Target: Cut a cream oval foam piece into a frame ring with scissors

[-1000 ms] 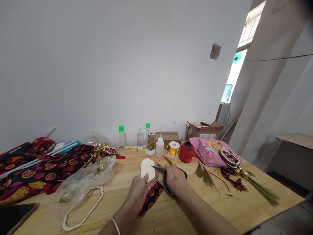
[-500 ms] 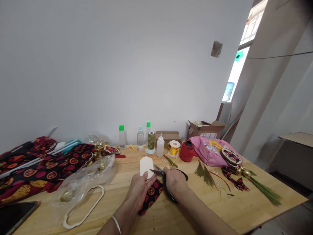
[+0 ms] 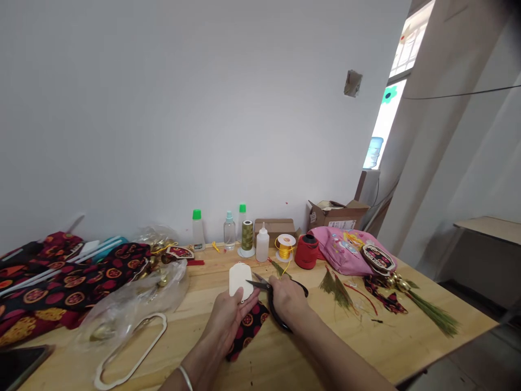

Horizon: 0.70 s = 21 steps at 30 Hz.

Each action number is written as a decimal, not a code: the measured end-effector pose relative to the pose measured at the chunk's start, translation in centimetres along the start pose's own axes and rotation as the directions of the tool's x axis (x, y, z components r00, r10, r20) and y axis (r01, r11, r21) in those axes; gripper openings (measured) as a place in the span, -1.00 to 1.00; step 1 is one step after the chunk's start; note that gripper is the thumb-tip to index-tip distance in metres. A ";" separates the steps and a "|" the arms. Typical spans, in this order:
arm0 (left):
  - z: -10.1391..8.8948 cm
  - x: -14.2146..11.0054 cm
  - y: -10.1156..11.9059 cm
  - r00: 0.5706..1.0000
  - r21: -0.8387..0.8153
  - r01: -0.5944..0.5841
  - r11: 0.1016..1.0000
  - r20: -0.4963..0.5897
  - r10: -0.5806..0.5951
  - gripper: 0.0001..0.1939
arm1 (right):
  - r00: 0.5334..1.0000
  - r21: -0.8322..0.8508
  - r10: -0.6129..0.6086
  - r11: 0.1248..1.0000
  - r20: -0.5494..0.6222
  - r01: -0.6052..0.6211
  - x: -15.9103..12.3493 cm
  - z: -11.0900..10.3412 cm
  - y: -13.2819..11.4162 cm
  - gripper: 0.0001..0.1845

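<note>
My left hand (image 3: 230, 312) grips a cream tag-shaped plaque (image 3: 240, 279) by its lower part, thumb on its face. My right hand (image 3: 288, 300) is wrapped round black-handled scissors (image 3: 275, 315), whose blades are parted and point left at the plaque's right edge. Whether a blade touches the plaque I cannot tell. Below the plaque hangs or lies a dark patterned cloth piece (image 3: 248, 331), partly behind my left hand. A pale outline frame (image 3: 132, 358) lies on the table to the left.
Patterned fabric (image 3: 81, 277) and a plastic bag (image 3: 134, 298) cover the left side. Along the wall stand a glue bottle (image 3: 262, 243), green thread (image 3: 247, 236), yellow cord (image 3: 285, 248) and a red thread cone (image 3: 306, 251). A pink bag (image 3: 342, 250) and green tassels (image 3: 433, 312) lie right.
The view has shifted slightly, so most things sit a little further left. Both hands keep the same hold, and the scissor blades remain parted beside the plaque.
</note>
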<state>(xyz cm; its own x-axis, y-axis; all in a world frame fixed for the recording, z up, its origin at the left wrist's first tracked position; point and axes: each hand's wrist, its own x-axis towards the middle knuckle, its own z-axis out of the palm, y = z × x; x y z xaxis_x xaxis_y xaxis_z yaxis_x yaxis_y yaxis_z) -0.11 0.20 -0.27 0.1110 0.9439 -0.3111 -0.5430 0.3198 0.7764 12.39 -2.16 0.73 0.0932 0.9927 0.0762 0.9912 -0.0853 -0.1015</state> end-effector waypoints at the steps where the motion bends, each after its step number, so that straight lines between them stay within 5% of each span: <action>1: 0.0 0.0 0.0 1.000 0.002 0.000 1.000 -0.004 0.000 -0.82 | 1.000 0.003 0.003 1.000 0.003 -0.003 0.1 0.0 0.0 -0.66; 21: 0.1 -0.2 0.1 1.000 0.014 -0.015 1.000 -0.009 0.016 -0.82 | 0.999 0.040 0.030 0.999 0.011 -0.031 0.7 0.2 -0.7 -0.68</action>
<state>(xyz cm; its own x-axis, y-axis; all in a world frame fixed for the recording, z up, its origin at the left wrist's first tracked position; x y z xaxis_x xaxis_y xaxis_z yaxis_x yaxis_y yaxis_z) -0.11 -0.01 -0.11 0.0951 0.9480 -0.3038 -0.5333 0.3063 0.7886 11.73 -1.38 0.64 0.1224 0.9905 0.0623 0.9833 -0.1125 -0.1432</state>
